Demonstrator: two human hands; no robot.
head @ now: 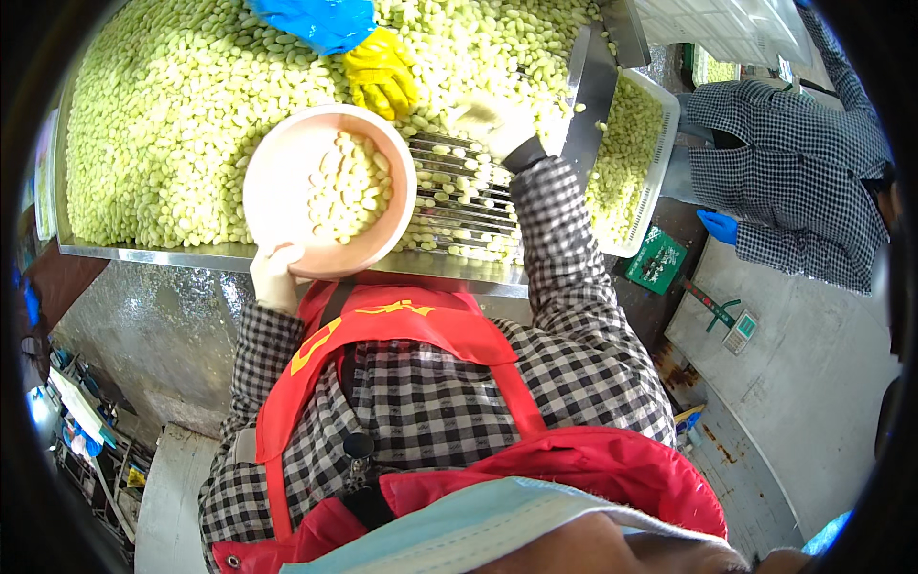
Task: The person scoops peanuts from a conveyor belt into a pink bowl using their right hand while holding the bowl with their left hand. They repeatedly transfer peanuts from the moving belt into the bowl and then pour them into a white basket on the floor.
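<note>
My left hand (275, 276), in a pale glove, grips the near left rim of a pinkish plastic bowl (399, 215). Some pale green oval fruits, probably grapes (351, 186), lie in the bowl, mostly on its right side. My right hand (495, 125), also in a pale glove, is over the fruit beside a slatted metal grate (466, 212); glare and blur hide its fingers. A thick layer of the same fruits (179, 158) covers the steel sorting table to the left and beyond. Scattered fruits lie on the grate.
A co-worker's yellow-gloved hand (380, 72) with a blue sleeve (315, 21) reaches in just beyond the bowl. A white plastic crate (663, 151) of fruit stands at the table's right end. Another person in a checked garment (782, 165) is at the right, near a green crate (656, 260).
</note>
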